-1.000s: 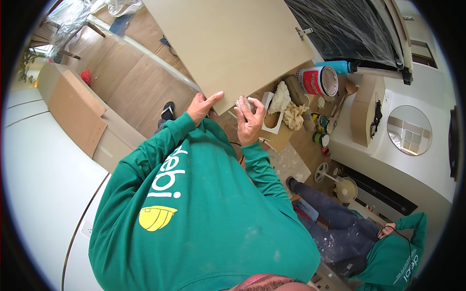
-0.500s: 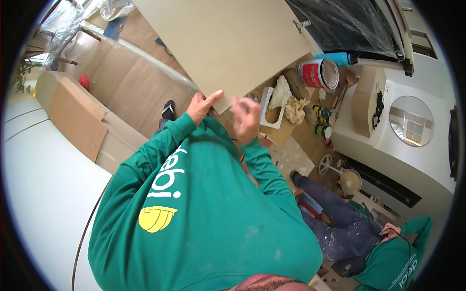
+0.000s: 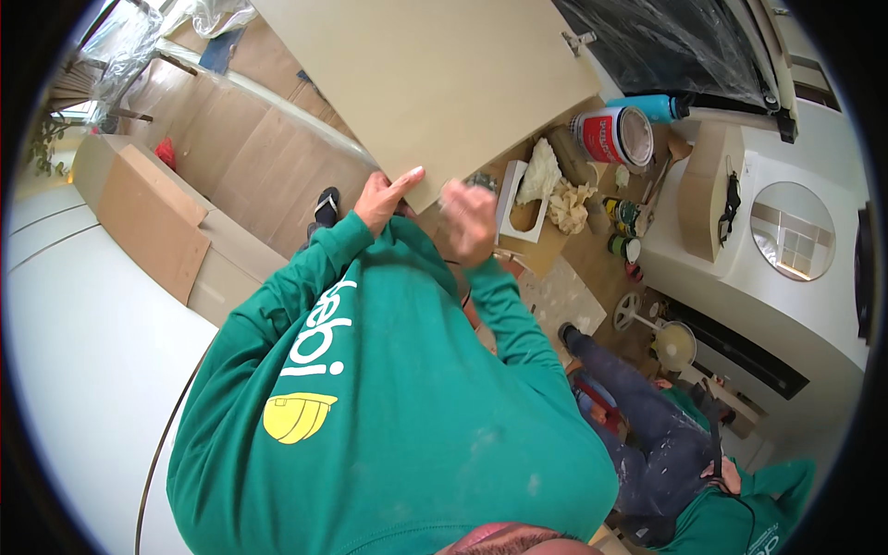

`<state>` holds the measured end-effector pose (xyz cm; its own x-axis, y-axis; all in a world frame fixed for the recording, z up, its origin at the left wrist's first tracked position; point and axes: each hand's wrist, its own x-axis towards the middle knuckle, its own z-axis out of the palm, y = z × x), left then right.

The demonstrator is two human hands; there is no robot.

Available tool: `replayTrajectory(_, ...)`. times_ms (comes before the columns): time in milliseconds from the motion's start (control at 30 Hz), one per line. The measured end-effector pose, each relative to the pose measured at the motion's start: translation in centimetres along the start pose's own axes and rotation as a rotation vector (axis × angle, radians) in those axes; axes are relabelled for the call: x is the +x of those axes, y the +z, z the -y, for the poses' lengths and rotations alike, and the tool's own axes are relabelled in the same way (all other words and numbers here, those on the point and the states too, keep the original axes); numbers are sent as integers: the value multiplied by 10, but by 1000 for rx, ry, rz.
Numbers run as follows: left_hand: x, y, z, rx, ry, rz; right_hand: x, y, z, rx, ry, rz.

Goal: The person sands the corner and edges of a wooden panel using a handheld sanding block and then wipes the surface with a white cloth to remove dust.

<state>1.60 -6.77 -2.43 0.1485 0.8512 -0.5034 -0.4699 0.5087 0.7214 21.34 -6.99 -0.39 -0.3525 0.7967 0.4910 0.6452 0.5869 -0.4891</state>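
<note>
A large beige cabinet door (image 3: 444, 83) stretches away from my body, with a metal hinge (image 3: 579, 43) at its far right edge. At its near corner my left hand (image 3: 377, 202) grips it, the thumb lying on the top face and the fingers mostly hidden underneath. Just right of that corner is my right hand (image 3: 470, 222), its fingers bent and smeared by motion. Whether it touches the door's edge or holds anything cannot be made out.
Right of the door stand a large paint can (image 3: 615, 136), a blue bottle (image 3: 647, 108), a white-rimmed box (image 3: 523, 208) and crumpled paper (image 3: 569, 205). A co-worker (image 3: 680, 453) in green is at lower right. Cardboard (image 3: 148, 227) lies at left.
My right hand has shifted slightly and is more blurred. The left hand keeps its grip on the door corner. The co-worker's upper body and arm have moved a little lower.
</note>
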Motion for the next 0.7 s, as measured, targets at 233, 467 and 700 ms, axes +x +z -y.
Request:
replayTrajectory(233,4,0,2,-8,-5,-5,-11,4,-4,69,-89,14)
replayTrajectory(467,3,-1,1,10,9,7,-8,-2,-5,98,-203,42)
replayTrajectory(700,-1,-1,7,0,19,-22,-15,-2,8,146,-189,78)
